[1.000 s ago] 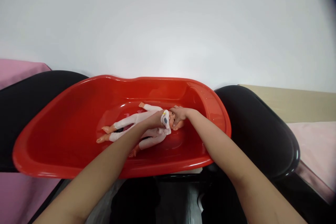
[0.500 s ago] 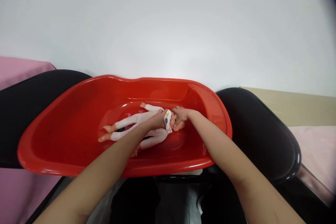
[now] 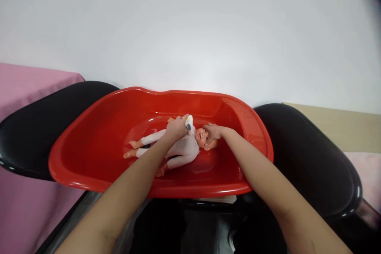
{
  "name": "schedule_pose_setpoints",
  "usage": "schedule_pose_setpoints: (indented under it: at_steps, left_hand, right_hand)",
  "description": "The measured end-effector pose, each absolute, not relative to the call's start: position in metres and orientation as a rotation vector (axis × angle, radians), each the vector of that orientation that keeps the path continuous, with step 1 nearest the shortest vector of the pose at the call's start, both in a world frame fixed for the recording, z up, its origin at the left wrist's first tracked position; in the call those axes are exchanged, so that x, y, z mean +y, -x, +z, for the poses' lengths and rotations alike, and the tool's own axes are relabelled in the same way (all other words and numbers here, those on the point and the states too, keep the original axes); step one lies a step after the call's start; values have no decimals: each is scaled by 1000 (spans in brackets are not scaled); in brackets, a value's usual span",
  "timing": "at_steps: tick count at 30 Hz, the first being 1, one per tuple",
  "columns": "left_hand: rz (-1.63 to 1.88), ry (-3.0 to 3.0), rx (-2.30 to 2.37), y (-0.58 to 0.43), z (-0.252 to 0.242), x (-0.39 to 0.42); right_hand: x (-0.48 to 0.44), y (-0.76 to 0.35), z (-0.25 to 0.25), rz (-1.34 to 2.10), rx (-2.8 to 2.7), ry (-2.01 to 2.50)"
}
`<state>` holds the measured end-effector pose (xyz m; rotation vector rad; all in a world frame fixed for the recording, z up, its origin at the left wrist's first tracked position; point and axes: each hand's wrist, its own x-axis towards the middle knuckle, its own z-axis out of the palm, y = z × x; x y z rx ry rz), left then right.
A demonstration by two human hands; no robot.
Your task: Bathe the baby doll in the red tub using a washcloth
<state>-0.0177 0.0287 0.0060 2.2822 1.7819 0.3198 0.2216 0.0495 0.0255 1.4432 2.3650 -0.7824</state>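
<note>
A baby doll [image 3: 186, 147] in white clothing lies on its back inside a red baby bathtub [image 3: 86, 151], its head toward the right. My left hand [image 3: 176, 127] is closed around a small white cloth [image 3: 189, 122] with yellow and dark grey patches, held up over the doll's chest. Most of that cloth is hidden in the fist. Resting on the doll's head, my right hand [image 3: 212, 131] grips it with thumb and fingers on either side of the forehead. The doll's bare feet point left.
Black rounded surfaces flank the tub at left [image 3: 32, 127] and right [image 3: 309, 162]. A pink cloth-covered surface [image 3: 35, 87] lies at far left, and a beige panel [image 3: 333, 127] at right. Behind the tub rises a white wall [image 3: 190, 27].
My left hand has lifted the cloth off the doll's lower face and moved it up and left, uncovering the mouth and chin. My right hand stays on the head. The view has shifted slightly.
</note>
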Motion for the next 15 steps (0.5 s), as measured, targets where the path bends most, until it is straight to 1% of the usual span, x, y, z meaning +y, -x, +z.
schedule_pose_setpoints:
  at_steps: [3,5,10,15]
  left_hand:
    - [325,-2402,1476,19,-15,33]
    - [299,-2507,1361,13,-32,31]
    - [241,-2754,1368,6,-49,31]
    - [234,-2907,1290,42,-61,39]
  right_hand:
    - [53,-221,20,-773,2380,-1431]
    - [54,-221,17,-759,2404,-1410]
    - [53,-223,19,-796,2376,-1439]
    - [51,-224,23,-808,2349,-1469]
